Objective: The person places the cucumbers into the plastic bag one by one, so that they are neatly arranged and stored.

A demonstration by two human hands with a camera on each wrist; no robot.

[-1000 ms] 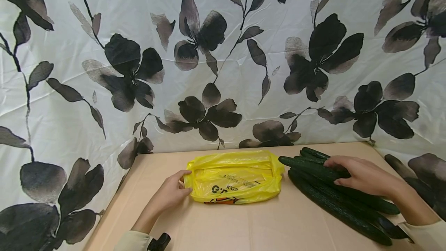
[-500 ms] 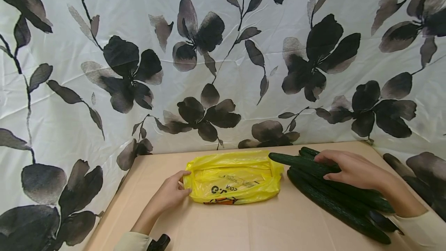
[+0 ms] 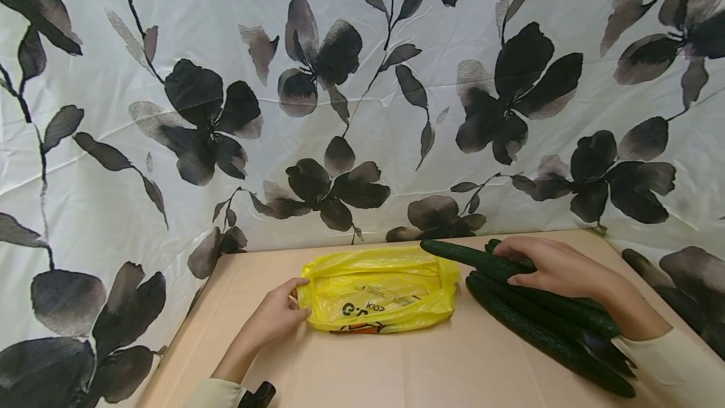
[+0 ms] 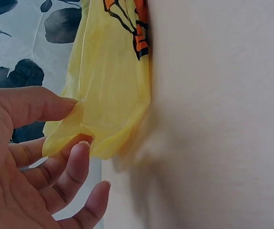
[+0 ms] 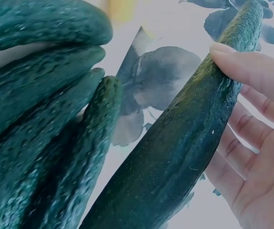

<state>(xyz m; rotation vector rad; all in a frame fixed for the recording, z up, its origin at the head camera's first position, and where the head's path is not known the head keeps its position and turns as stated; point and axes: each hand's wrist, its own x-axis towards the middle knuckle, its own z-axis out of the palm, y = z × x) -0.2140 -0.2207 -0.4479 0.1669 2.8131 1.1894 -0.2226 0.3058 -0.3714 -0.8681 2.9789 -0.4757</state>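
My left hand (image 3: 280,313) pinches the left end of a yellow plastic bag (image 3: 376,291), which lies mid-table with its opening rim facing up. In the left wrist view, thumb and fingertips hold a fold of the thin bag (image 4: 110,81). On the right, my right hand (image 3: 546,269) grips a long dark green cucumber (image 3: 470,254) from above. Its far tip overlaps the bag's upper right corner in the head view. The right wrist view shows this cucumber (image 5: 170,138) between thumb and fingers, apart from the others.
Several more cucumbers (image 3: 544,332) lie in a fanned pile on the right of the table (image 3: 408,370), partly under my right hand and forearm. A white cloth with dark flowers (image 3: 317,137) hangs behind the table. A black strap shows at my left sleeve (image 3: 218,393).
My right hand has moved left and lifted one cucumber from the pile, its tip now over the bag's right corner. My left hand has stayed on the bag.
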